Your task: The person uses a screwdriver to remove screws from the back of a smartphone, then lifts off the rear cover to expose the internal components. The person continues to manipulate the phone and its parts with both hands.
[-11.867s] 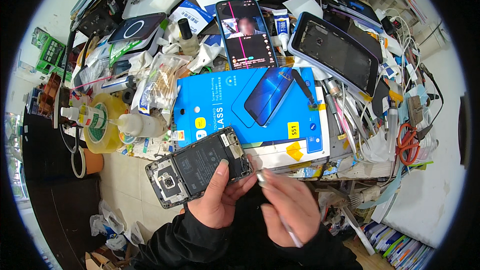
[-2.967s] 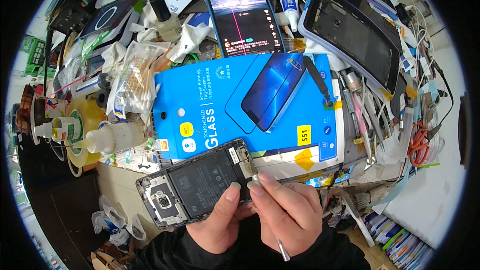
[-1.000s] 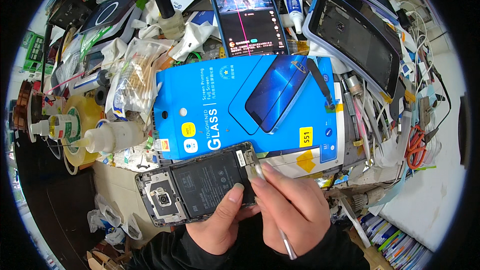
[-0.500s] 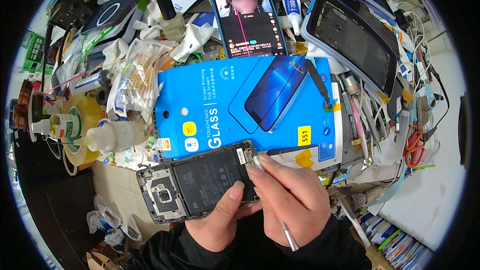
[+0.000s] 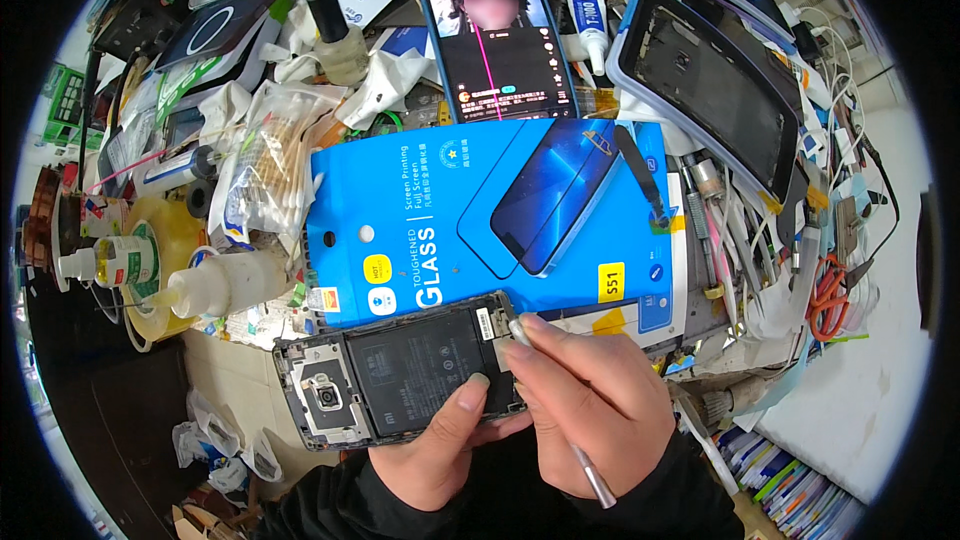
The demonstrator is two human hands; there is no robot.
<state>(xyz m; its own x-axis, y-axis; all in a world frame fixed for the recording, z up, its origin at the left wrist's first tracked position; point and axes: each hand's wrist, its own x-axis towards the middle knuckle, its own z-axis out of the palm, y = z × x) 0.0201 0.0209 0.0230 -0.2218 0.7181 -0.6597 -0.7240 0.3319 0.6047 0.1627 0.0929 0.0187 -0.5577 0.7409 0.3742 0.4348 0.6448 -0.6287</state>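
an opened phone (image 5: 415, 370) with its back cover off is held in the left hand (image 5: 428, 460), just in front of the blue flat package (image 5: 390, 190), whose lower edge is partly covered by it in this view. the thumb of that hand is pressed along the black battery (image 5: 400, 380), and the phone's near edge is gripped by the fingers from below. the camera end of the phone is turned to the left. by the right hand (image 5: 605, 410) a slim metal tool (image 5: 592, 475) is gripped like a pen, with the fingers pinched near its upper end, at the right end of the phone (whether the phone is touched by its tip cannot be told). the package is laid on the crowded worktop (image 5: 692, 275). beyond it a lit phone (image 5: 505, 70) is propped, with a pink line down its screen, and a tube (image 5: 588, 20) is placed just to its right. farther right, a dark phone in a pale case (image 5: 715, 90) is seen. at the left, a bag of cotton swabs (image 5: 270, 170) and a white squeeze bottle (image 5: 235, 282) are set; orange-handled scissors (image 5: 828, 305) are found at the right.
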